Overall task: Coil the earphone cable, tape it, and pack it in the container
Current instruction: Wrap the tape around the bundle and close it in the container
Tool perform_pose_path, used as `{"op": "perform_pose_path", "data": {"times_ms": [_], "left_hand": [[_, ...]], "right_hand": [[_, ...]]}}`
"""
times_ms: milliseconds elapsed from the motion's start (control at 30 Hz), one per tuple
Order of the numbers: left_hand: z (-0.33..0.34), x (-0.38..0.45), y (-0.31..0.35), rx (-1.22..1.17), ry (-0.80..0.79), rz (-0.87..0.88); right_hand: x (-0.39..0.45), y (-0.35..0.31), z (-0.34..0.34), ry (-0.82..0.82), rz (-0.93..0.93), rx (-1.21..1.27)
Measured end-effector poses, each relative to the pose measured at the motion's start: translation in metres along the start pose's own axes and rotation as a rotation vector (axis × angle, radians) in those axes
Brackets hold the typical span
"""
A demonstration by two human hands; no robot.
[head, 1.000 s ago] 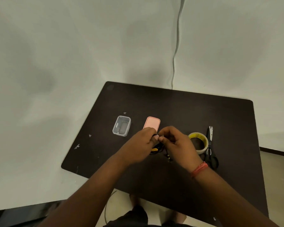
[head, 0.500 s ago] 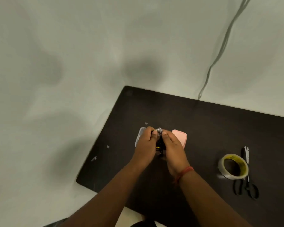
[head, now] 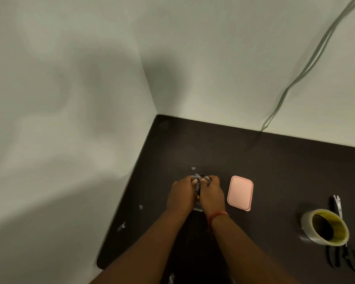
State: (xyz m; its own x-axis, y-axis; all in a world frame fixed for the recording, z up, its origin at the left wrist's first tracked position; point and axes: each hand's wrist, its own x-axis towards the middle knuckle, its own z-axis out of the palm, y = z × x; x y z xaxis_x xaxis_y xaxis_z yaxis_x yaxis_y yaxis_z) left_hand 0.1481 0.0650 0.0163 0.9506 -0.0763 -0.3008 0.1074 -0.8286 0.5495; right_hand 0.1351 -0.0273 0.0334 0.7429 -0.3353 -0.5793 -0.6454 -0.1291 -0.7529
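My left hand (head: 180, 193) and my right hand (head: 212, 194) are pressed together over the small clear container (head: 197, 208), which they mostly hide. Between the fingers shows a bit of the black and yellow earphone bundle (head: 198, 195), with pale tape at its top. Both hands grip the bundle and hold it down at the container. The container's pink lid (head: 240, 193) lies flat on the dark table (head: 275, 171), just right of my right hand.
A roll of clear tape (head: 324, 226) with a yellow core stands at the right, with black scissors (head: 344, 253) behind and beside it. Small scraps of tape (head: 122, 226) lie near the table's left edge. A grey cable (head: 307, 64) hangs down the wall.
Both hands have carried the earphone bundle leftward from beside the tape roll and down onto the clear container. The camera has swung left, so the tape roll and scissors now sit far right.
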Motion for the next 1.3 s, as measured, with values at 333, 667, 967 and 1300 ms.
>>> {"op": "perform_pose_path", "data": {"times_ms": [333, 667, 967, 1300], "left_hand": [[0.006, 0.004, -0.008, 0.348, -0.109, 0.195], [0.012, 0.001, -0.025, 0.273, -0.078, 0.295], [0.02, -0.009, -0.033, 0.257, -0.035, 0.384], [0.013, -0.02, -0.035, 0.064, 0.149, 0.247]], "right_hand": [[0.001, 0.001, 0.006, -0.124, -0.056, -0.396], [0.007, 0.013, 0.013, -0.292, -0.297, -0.885], [0.004, 0.02, 0.002, -0.199, -0.498, -0.783], [0.034, 0.082, -0.089, 0.467, -0.087, -0.519]]}}
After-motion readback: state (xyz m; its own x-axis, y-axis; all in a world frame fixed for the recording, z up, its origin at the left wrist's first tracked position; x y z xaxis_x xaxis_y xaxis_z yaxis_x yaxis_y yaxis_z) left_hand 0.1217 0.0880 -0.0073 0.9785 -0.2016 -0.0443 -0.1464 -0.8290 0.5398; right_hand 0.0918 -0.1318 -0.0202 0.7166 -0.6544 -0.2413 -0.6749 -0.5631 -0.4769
